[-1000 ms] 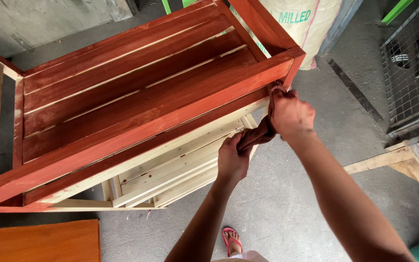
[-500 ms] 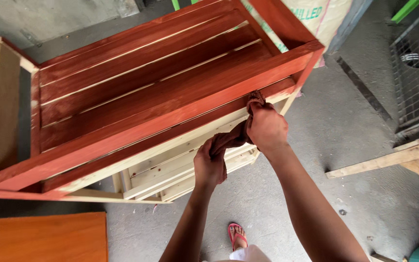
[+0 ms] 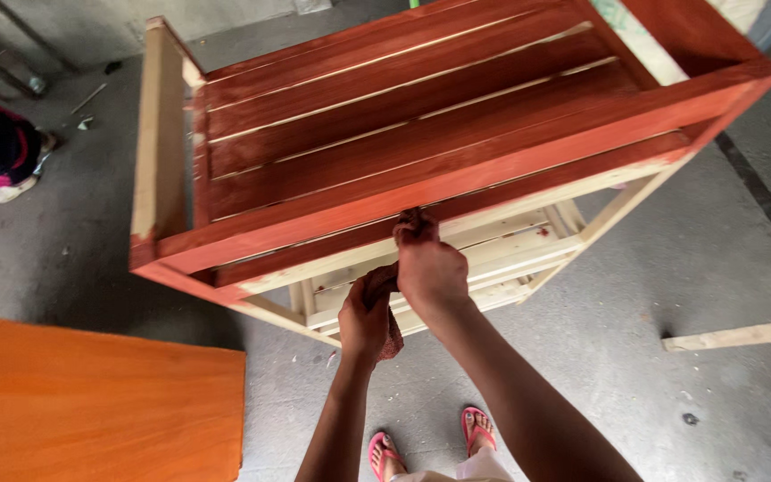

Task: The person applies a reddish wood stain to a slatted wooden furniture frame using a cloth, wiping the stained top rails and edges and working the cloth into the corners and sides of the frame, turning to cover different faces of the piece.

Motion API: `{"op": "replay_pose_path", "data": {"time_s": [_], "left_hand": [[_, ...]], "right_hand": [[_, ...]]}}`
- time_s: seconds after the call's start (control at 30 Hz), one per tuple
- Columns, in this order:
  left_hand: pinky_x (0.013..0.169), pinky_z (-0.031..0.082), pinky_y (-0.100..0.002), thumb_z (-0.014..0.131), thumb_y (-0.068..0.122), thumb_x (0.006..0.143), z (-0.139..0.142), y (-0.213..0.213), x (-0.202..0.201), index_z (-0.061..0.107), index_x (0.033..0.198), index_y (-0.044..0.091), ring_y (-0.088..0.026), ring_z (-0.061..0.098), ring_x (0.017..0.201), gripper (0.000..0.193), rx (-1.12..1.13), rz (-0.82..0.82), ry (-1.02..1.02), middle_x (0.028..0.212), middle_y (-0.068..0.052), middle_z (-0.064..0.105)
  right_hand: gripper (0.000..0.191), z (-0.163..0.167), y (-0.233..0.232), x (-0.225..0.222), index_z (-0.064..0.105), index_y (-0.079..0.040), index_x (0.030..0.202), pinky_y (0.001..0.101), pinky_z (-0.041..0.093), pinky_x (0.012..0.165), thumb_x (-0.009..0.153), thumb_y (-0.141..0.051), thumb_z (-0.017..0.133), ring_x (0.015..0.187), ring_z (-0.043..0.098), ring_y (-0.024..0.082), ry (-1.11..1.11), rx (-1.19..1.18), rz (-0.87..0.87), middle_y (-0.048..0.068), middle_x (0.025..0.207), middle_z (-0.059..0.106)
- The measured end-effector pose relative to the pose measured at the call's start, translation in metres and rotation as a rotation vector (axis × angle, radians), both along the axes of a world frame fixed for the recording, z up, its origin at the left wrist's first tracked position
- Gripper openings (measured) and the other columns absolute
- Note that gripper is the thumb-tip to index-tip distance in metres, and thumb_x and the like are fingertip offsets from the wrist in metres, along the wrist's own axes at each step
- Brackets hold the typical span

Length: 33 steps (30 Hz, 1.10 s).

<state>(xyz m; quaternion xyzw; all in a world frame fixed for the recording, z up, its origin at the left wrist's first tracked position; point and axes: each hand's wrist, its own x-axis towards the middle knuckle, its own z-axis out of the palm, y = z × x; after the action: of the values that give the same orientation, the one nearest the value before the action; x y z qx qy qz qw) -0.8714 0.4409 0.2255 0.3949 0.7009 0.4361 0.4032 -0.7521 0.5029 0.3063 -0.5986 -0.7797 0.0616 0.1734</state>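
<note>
Head view: right hand (image 3: 428, 268) presses one end of a stained rag (image 3: 392, 308) against the red wooden rack's (image 3: 421, 134) front rail; left hand (image 3: 366, 314), just below, clutches the rag's other end.

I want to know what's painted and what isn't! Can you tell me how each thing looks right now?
Wooden rack: top slats and front rail stained red-brown, lower frame bare pale wood.
Rag: stained dark red, bunched between both hands.
Right hand: closed on the rag, pressing it to the front rail.
Left hand: closed on the rag's lower end.
Orange board: lying flat, glossy.
Loose wood strip: bare, lying on the floor.
</note>
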Motion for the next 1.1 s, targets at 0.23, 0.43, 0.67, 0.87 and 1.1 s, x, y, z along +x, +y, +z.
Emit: {"op": "replay_pose_path", "data": {"time_s": [0.23, 0.43, 0.67, 0.87, 1.1], "left_hand": [[0.083, 0.055, -0.031, 0.068, 0.017, 0.089, -0.015, -0.033, -0.085, 0.069, 0.122, 0.007, -0.015, 0.071, 0.094, 0.035, 0.103, 0.166, 0.022, 0.106, -0.01, 0.079], [0.081, 0.056, -0.033, 0.068, 0.018, 0.089, -0.02, -0.061, -0.145, 0.066, 0.12, 0.003, -0.014, 0.071, 0.092, 0.034, 0.086, 0.262, 0.024, 0.104, -0.01, 0.079], [0.085, 0.054, -0.032, 0.063, 0.016, 0.096, -0.021, -0.069, -0.161, 0.067, 0.121, 0.002, -0.017, 0.068, 0.096, 0.029, 0.133, 0.311, -0.02, 0.106, -0.012, 0.078], [0.088, 0.053, -0.031, 0.06, 0.019, 0.098, -0.035, -0.061, -0.163, 0.063, 0.127, 0.009, -0.012, 0.068, 0.101, 0.031, 0.169, 0.376, -0.096, 0.114, -0.005, 0.074], [0.054, 0.052, -0.031, 0.064, 0.012, 0.097, -0.045, -0.078, -0.154, 0.067, 0.124, 0.006, -0.013, 0.058, 0.077, 0.027, 0.14, 0.424, -0.196, 0.115, -0.004, 0.051]], "right_hand": [[0.021, -0.023, -0.026, -0.12, 0.067, -0.005, 0.102, 0.0419, 0.059, 0.05, 0.082, -0.009, 0.061, 0.08, 0.074, 0.032, 0.08, 0.293, 0.206, 0.019, 0.1, 0.068], [0.015, -0.039, -0.028, -0.225, 0.073, -0.007, 0.096, 0.0418, 0.056, 0.047, 0.087, -0.011, 0.061, 0.062, 0.071, 0.028, 0.01, 0.163, 0.316, 0.016, 0.079, 0.07], [0.032, -0.074, -0.029, -0.237, 0.055, 0.0, 0.128, 0.0374, 0.051, 0.042, 0.103, -0.02, 0.05, 0.057, 0.069, 0.025, 0.196, -0.252, 0.201, 0.016, 0.077, 0.071], [0.023, -0.085, -0.042, -0.211, 0.07, -0.008, 0.106, 0.0325, 0.056, 0.048, 0.084, -0.004, 0.063, 0.072, 0.07, 0.025, 0.076, 0.152, 0.382, 0.019, 0.107, 0.063], [0.015, -0.085, -0.073, -0.122, 0.075, -0.009, 0.087, 0.0388, 0.058, 0.063, 0.072, -0.008, 0.073, 0.079, 0.068, 0.029, 0.375, 0.033, 0.281, 0.014, 0.097, 0.065]]}}
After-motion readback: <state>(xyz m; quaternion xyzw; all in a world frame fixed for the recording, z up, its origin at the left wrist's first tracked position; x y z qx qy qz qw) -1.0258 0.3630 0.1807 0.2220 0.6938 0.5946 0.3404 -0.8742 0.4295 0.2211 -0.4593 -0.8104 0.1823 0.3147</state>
